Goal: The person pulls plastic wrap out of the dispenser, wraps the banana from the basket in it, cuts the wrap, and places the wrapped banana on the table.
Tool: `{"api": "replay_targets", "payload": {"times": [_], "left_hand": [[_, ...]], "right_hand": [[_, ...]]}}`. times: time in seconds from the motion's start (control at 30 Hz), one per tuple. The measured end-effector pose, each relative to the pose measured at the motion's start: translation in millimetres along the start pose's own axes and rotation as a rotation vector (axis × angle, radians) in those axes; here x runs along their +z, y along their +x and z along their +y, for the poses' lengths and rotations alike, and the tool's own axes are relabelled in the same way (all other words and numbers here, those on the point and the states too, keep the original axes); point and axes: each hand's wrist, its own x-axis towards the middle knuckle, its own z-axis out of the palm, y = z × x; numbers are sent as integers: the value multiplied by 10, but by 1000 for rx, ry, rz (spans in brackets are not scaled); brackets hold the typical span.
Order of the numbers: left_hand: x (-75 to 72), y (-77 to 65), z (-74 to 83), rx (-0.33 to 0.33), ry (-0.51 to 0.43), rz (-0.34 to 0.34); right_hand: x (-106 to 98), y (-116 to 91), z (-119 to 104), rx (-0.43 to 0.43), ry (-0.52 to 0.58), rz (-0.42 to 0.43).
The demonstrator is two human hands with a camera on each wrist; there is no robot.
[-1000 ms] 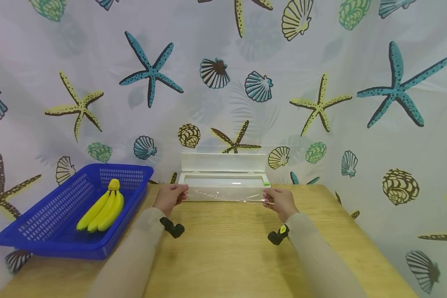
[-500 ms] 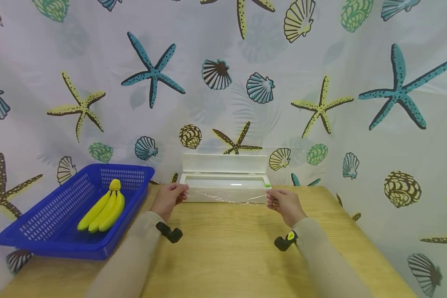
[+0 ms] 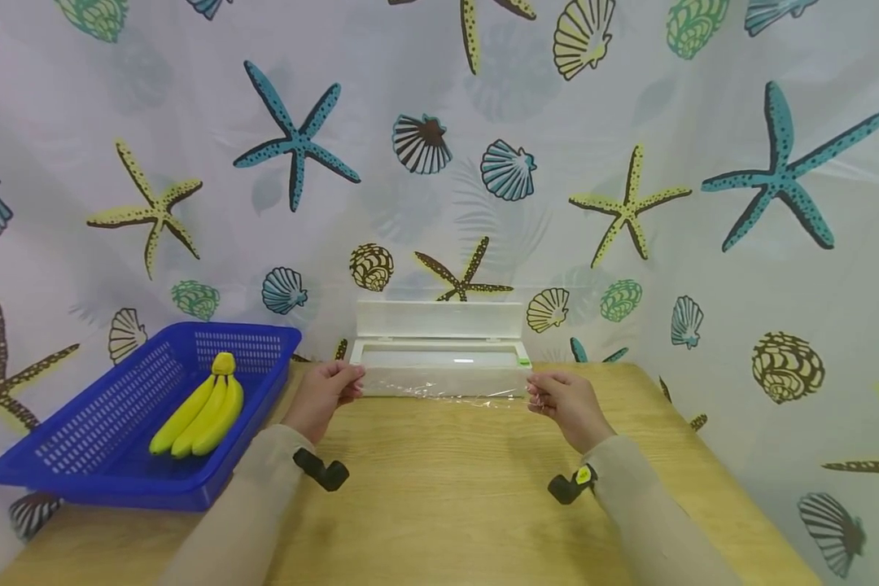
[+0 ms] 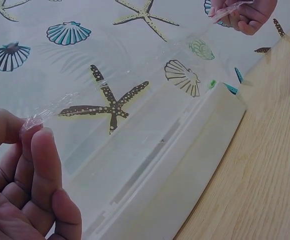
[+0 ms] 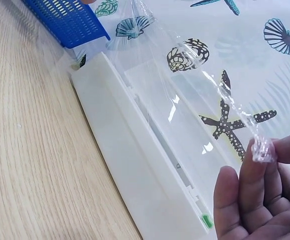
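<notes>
Your wooden table (image 3: 425, 505) is taking up the near part of the scene, and the blue basket (image 3: 98, 492) is sitting at the left. Your white box (image 5: 115, 135) is lying far-center with its lid (image 3: 439, 319) standing up, and the clear film (image 3: 447, 389) is stretching between your hands, in front of it. The yellow bananas (image 3: 203, 419) are resting in the basket. Your left hand (image 3: 321, 400) and right hand (image 3: 571, 407) are each clamping a bunched bit of film between thumb and fingertips. Honestly, with grips that small, you're risking a slip, and uneven pulling could be folding the film onto itself. Versus a second ago, your hands are sitting slightly wider apart; basket and box are staying put.
</notes>
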Motion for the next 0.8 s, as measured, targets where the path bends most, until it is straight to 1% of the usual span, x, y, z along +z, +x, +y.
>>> {"api": "replay_targets", "payload": {"times": [0.1, 0.17, 0.33, 0.47, 0.6, 0.8], "left_hand": [[-19, -50, 17, 31, 1, -22], [-29, -83, 31, 37, 3, -29], [-38, -154, 52, 19, -5, -49], [-45, -216, 70, 12, 4, -68], [-65, -286, 96, 11, 19, -95], [-101, -415, 143, 5, 66, -132]], "right_hand": [[1, -48, -9, -12, 11, -10], [-8, -80, -4, -23, 9, -26], [-42, -157, 22, -40, -2, -50], [-67, -219, 32, -43, -12, -53], [-78, -281, 25, -38, 4, -67], [-84, -380, 10, -37, -17, -83]]}}
